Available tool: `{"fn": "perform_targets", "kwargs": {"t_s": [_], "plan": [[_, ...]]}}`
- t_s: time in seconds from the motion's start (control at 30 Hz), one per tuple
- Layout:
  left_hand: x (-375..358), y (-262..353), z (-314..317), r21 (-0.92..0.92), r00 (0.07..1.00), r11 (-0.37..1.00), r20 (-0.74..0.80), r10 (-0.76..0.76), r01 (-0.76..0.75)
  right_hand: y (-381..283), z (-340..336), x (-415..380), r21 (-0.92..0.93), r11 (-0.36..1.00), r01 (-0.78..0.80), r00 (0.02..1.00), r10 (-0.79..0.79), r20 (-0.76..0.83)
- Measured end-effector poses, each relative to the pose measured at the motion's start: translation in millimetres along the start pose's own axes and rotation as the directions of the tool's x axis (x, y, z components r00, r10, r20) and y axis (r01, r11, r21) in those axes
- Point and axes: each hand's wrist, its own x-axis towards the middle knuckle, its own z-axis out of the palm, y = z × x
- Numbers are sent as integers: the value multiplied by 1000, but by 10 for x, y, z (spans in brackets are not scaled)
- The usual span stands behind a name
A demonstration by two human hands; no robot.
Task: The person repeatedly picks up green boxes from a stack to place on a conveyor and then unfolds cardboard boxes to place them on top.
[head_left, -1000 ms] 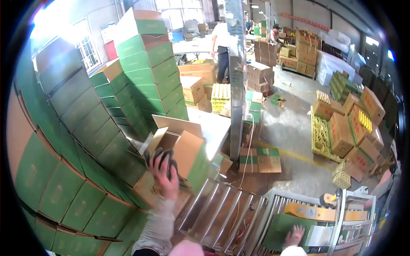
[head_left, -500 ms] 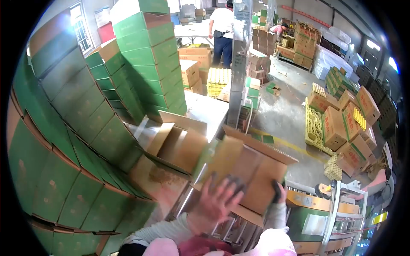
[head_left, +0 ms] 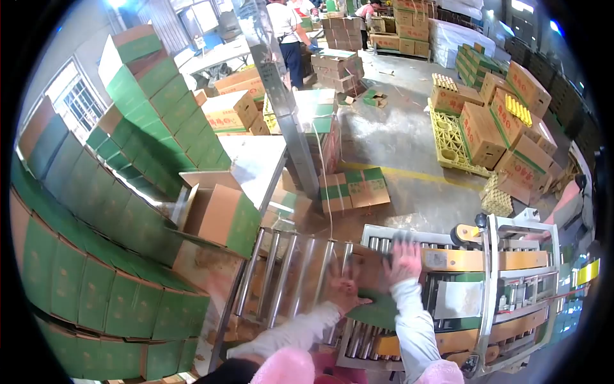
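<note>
Plainly, much was hard to read: the carton (head_left: 369, 272) between the hands was blurred, its lower part hidden behind the wrists, so only a brown top edge and a green face below showed; the right hand (head_left: 403, 261) was smeared at the fingertips, and the left hand (head_left: 343, 285) looked soft at its edges. The carton lay on the roller conveyor (head_left: 300, 275), where the rollers met the taping machine (head_left: 505, 281); the left hand was spread wide with its fingers fanned, pressed flat against the carton's near left side; the right hand lay open on the carton's top right edge, fingers pointing away; neither hand was closed around anything. Both sleeves (head_left: 412, 320) were pale, and the arms were cut off at the lower edge. To the left an open carton (head_left: 220, 214) stood on the steel desk (head_left: 256, 163), beside the wall of green boxes (head_left: 83, 256); a grey pillar (head_left: 284, 109) rose beyond the rollers.
</note>
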Motion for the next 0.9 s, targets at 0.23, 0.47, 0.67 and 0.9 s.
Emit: {"fn": "perform_targets", "kwargs": {"t_s": [0.23,0.47,0.67,0.9], "plan": [[-228,-406,103,-936,948,219,228,-223,276,338,260,-1281,114,993,-19,953,-17,304],[-373,-2940,-2300,108,561,980,-828,-3,165,-424,581,-612,308,925,-223,967,249,-47],[23,-2879,-2058,-475,303,853,-863,-404,-217,-3124,1745,1362,461,-502,-732,526,15,850],[-807,-1194,-2750,355,955,930,-227,190,-101,-1569,863,443,790,-479,-382,751,337,568]]}}
